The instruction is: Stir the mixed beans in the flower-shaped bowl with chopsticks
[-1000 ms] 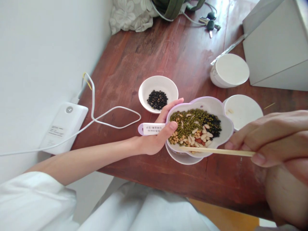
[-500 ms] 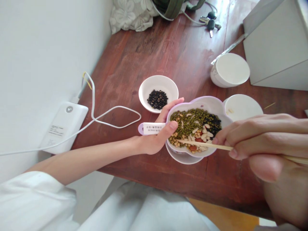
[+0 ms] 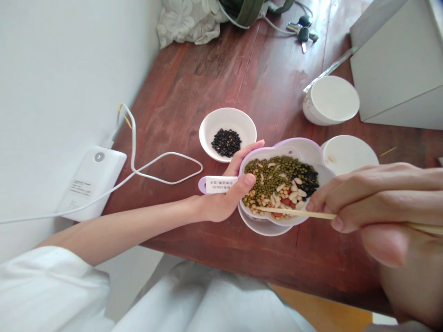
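My left hand (image 3: 228, 196) grips a lilac-rimmed, cloud-shaped bowl (image 3: 301, 144) by its left side, thumb over the rim beside a labelled handle (image 3: 221, 185). Inside lie green mung beans (image 3: 268, 177), black beans (image 3: 306, 180), pale peanuts (image 3: 296, 191) and yellowish beans. My right hand (image 3: 374, 203) is closed around a thin wooden stick (image 3: 308, 213), perhaps a chopstick; its tip rests among the yellowish beans at the bowl's near side. Whether there is a second stick I cannot tell. Under the held bowl, a white bowl (image 3: 265, 227) is mostly hidden.
Black beans fill the bottom of a white bowl (image 3: 228, 115) behind my left hand. Farther right stand a white cup-like bowl (image 3: 334, 99) and another white bowl (image 3: 351, 152) with a few pale bits. A power bank (image 3: 97, 180) with cable, keys (image 3: 303, 34) and a white box (image 3: 398, 69) surround them.
The stick's tip has shifted slightly toward the bowl's near edge, and my right hand has dipped a little. The held bowl and my left hand stay in place.
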Demonstrator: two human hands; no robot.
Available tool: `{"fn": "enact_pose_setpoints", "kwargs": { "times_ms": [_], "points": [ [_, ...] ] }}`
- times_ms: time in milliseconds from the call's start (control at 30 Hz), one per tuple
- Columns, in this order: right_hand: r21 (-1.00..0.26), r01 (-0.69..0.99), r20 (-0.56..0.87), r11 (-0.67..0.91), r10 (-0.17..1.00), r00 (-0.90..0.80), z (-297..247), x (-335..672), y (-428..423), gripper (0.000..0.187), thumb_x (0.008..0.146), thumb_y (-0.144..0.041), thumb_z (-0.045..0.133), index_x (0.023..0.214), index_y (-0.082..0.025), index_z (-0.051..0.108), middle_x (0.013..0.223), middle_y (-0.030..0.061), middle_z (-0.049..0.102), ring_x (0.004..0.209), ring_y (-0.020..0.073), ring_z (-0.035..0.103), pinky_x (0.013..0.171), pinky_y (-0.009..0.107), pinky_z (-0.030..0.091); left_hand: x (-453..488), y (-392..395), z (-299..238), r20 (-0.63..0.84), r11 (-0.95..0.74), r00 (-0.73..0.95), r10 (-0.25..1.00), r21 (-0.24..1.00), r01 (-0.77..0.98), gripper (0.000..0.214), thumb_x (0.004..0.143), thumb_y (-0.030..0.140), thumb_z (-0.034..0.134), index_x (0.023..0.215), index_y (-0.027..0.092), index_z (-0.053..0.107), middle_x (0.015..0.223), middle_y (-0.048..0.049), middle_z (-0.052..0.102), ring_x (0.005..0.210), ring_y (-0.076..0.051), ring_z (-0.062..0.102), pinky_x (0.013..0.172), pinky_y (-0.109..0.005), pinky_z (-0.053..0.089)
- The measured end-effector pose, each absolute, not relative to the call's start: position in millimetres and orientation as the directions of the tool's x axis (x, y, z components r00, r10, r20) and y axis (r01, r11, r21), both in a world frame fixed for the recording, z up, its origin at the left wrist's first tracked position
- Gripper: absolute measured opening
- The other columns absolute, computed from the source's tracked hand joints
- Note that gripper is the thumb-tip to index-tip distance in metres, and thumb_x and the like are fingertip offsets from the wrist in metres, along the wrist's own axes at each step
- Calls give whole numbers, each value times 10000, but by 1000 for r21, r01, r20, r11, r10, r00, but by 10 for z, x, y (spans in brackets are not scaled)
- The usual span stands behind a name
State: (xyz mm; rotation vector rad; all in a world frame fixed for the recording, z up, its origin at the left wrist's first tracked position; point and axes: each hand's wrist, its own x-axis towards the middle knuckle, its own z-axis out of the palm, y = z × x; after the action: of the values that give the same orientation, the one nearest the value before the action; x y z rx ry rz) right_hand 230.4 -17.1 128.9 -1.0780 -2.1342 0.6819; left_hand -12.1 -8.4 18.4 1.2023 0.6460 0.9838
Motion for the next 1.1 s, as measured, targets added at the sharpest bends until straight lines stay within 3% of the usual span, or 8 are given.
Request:
{"fn": "enact_pose_setpoints", "kwargs": {
  "times_ms": [233, 300, 433, 500, 600, 667, 933, 1100],
  "points": [
    [-680, 489, 370, 547, 831, -416, 1257, 2397, -88, 507, 1017, -618, 610, 675, -249, 668, 603, 36, 715, 727, 190, 808, 649, 308, 665, -125, -92, 167, 95, 59, 463, 881, 949, -308, 613, 1105, 574, 513, 1644, 290, 442, 1390, -103, 757, 1382, -295, 666, 1299, -496, 431],
    [-655, 318, 448, 685, 692, -566, 1201, 2514, 0, 451, 1032, -582, 639, 746, -244, 728, 670, 49, 756, 741, 199, 823, 639, 293, 687, -127, -89, 168, 95, 61, 464, 881, 949, -310, 618, 1108, 573, 508, 1652, 291, 430, 1388, -103, 757, 1384, -295, 664, 1295, -499, 436],
    [-617, 195, 523, 762, 582, -623, 1116, 2619, 99, 392, 1032, -526, 689, 777, -232, 740, 688, 56, 760, 721, 215, 827, 619, 283, 705, -127, -83, 171, 88, 68, 464, 881, 948, -311, 618, 1104, 587, 511, 1648, 302, 445, 1392, -102, 755, 1379, -299, 668, 1281, -496, 451],
    [-618, 235, 514, 750, 612, -601, 1140, 2542, 53, 416, 1032, -520, 688, 729, -236, 713, 632, 37, 730, 677, 204, 812, 588, 284, 686, -128, -83, 171, 79, 70, 461, 884, 952, -299, 619, 1098, 602, 509, 1636, 298, 468, 1385, -103, 758, 1384, -306, 665, 1271, -496, 462],
    [-683, 488, 368, 544, 833, -414, 1242, 2351, -90, 520, 1011, -616, 630, 646, -247, 659, 576, 35, 687, 666, 209, 793, 578, 326, 655, -128, -86, 168, 81, 66, 461, 884, 954, -293, 614, 1102, 600, 493, 1631, 287, 477, 1367, -102, 767, 1409, -306, 647, 1280, -504, 456],
    [-683, 544, 325, 488, 870, -372, 1298, 2261, -168, 540, 1003, -638, 612, 628, -250, 648, 578, 36, 687, 663, 200, 781, 587, 330, 641, -126, -89, 167, 80, 69, 464, 882, 953, -296, 610, 1104, 595, 494, 1629, 285, 478, 1364, -100, 768, 1412, -303, 644, 1291, -505, 445],
    [-587, 518, 480, 623, 782, -397, 1179, 2424, -168, 526, 885, -668, 799, 556, -285, 650, 659, 53, 710, 630, 235, 772, 442, 314, 600, -101, -74, 175, 89, 73, 463, 882, 944, -321, 616, 1092, 613, 524, 1622, 301, 484, 1389, -105, 754, 1369, -305, 674, 1266, -495, 467],
    [-578, 531, 485, 619, 784, -386, 1192, 2425, -167, 534, 867, -675, 810, 544, -285, 640, 656, 55, 705, 625, 239, 770, 432, 315, 597, -111, -77, 173, 78, 69, 456, 886, 952, -299, 659, 1077, 637, 535, 1636, 297, 454, 1386, -107, 750, 1398, -315, 648, 1268, -510, 463]
  ]
}}
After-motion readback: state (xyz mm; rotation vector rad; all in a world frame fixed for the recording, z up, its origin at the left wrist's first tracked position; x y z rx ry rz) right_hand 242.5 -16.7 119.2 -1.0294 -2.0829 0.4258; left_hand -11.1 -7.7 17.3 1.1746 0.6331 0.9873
